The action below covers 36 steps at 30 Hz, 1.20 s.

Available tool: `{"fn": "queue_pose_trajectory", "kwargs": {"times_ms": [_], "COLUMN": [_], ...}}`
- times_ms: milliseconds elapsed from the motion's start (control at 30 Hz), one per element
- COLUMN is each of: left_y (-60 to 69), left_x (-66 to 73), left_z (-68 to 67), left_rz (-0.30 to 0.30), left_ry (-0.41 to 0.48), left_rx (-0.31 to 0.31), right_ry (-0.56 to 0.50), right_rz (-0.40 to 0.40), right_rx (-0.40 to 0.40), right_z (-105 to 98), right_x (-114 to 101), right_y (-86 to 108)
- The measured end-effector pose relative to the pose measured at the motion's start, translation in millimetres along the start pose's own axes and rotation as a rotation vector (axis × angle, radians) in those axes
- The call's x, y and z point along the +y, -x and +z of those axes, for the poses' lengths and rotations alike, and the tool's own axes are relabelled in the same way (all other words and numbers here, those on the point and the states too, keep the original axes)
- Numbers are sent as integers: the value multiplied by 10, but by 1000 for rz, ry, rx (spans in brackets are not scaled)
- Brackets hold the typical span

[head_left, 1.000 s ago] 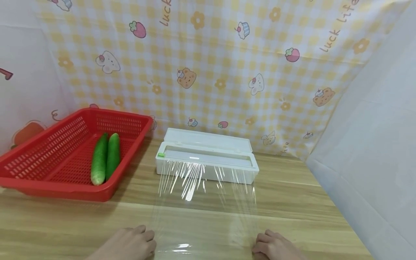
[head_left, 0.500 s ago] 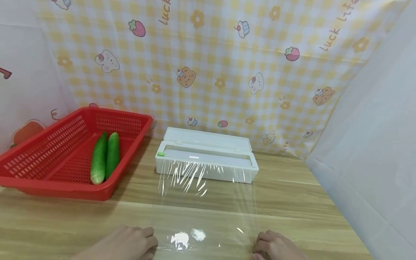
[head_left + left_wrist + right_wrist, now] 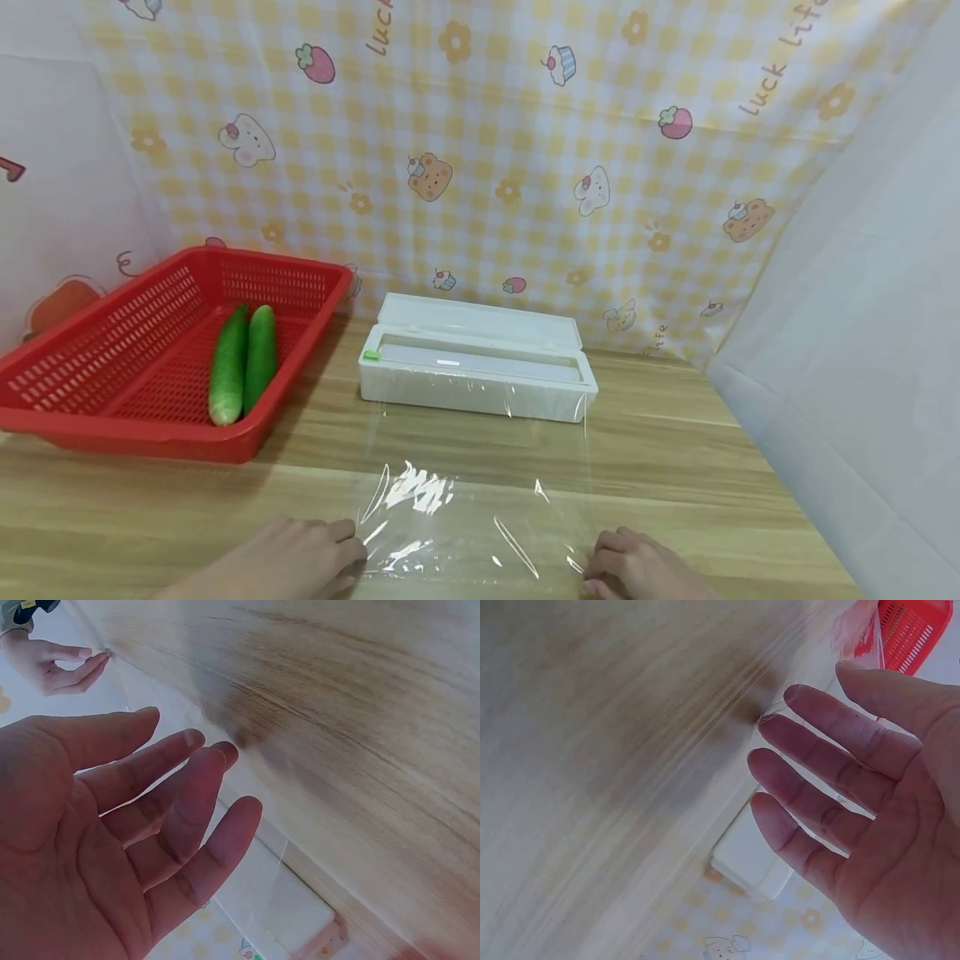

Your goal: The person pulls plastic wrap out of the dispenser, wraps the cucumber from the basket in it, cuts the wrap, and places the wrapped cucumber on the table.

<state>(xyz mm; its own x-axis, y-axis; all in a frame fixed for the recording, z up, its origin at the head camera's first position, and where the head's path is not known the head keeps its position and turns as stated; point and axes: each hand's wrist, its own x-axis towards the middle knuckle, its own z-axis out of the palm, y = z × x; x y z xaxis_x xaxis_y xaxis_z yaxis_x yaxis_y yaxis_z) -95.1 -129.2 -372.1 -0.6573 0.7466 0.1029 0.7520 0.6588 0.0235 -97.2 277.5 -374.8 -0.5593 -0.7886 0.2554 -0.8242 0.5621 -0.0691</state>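
Observation:
A sheet of clear cling film (image 3: 476, 525) runs from the white cling film box (image 3: 480, 393) toward me over the wooden table, with bright glints on its near half. My left hand (image 3: 296, 560) rests at the film's near left corner. In the left wrist view the fingers of that left hand (image 3: 142, 817) are loosely bent, thumb apart. At the near right corner is my right hand (image 3: 637, 568). Its fingertips touch the film edge in the right wrist view, where the right hand (image 3: 870, 772) has fairly straight fingers and a separate thumb. The box lid (image 3: 480, 321) stands raised.
On the left, a red plastic basket (image 3: 150, 433) holds two cucumbers (image 3: 228, 367). A green slider (image 3: 371, 356) sits at the box's left end. Behind hangs a yellow checked cloth (image 3: 510, 167), and a white sheet (image 3: 855, 333) borders the right side.
The film's creases and glints near the box have faded and now appear nearer my hands. My left hand has shifted very slightly; the box and basket stay put.

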Motion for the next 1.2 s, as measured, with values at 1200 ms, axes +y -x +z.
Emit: {"fn": "queue_pose_trajectory", "kwargs": {"times_ms": [1200], "left_y": [82], "left_x": [-26], "left_z": [-216], "left_rz": [-109], "left_ry": [314], "left_rx": [-98], "right_ry": [-209], "right_rz": [273], "right_rx": [-98], "right_z": [-464], "right_x": [-246], "right_y": [-1041]}}
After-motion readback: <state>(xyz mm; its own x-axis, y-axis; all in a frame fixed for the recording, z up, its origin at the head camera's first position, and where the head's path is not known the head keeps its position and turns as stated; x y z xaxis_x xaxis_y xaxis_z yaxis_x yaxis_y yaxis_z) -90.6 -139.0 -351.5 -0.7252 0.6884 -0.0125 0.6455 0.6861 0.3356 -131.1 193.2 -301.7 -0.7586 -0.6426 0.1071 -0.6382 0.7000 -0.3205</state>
